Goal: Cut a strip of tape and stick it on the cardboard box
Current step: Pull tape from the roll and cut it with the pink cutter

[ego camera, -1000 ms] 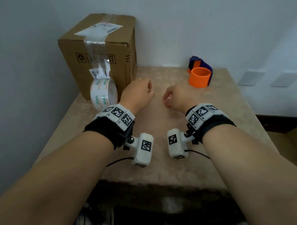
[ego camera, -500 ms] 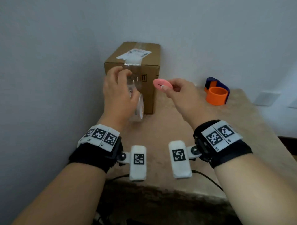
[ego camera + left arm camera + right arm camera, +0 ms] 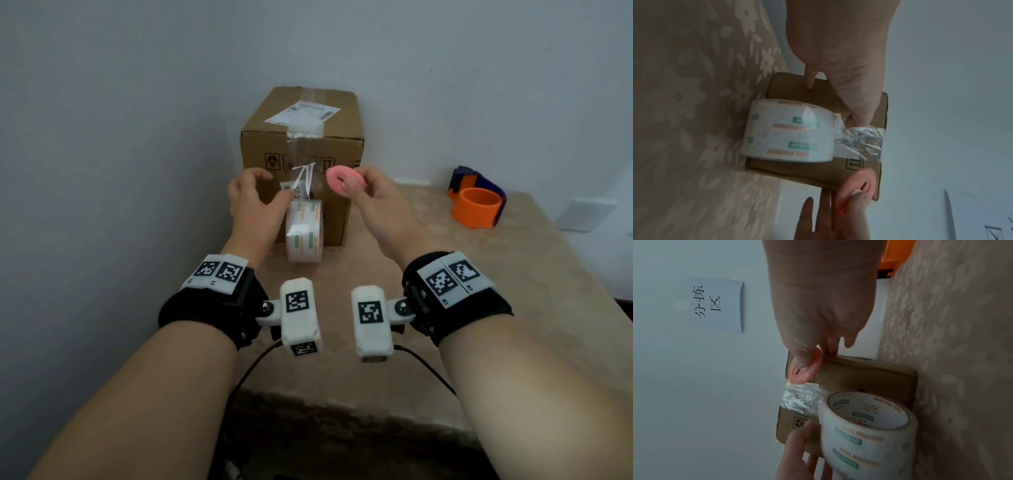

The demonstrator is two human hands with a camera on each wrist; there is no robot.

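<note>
Both my forearms reach out over the table [image 3: 513, 308], which has a pale floral top, each wrist strapped in a black band carrying a white camera pod. My left hand [image 3: 251, 205] is up in front of the cardboard box [image 3: 301, 144], thumb and fingers spread loosely beside the stretched clear tape strip [image 3: 305, 178]; in the left wrist view the thumb tip sits against the strip's edge, though I cannot tell if it truly pinches. The tape roll [image 3: 304, 233] hangs or stands on edge just below, touching the box front, its printed green and orange labels facing me; whether it rests on the table I cannot tell. The strip runs from the roll up the box face to the top edge, wrinkled and shiny. My right hand [image 3: 366, 195] holds a small pink oval cutter [image 3: 342, 181], grip pinched on it between thumb and forefinger, right beside the strip. The box stands against the back wall, a white shipping label [image 3: 303, 113] on its top. Far right, well apart, an orange and blue tape dispenser [image 3: 478, 198] sits on the table.
</note>
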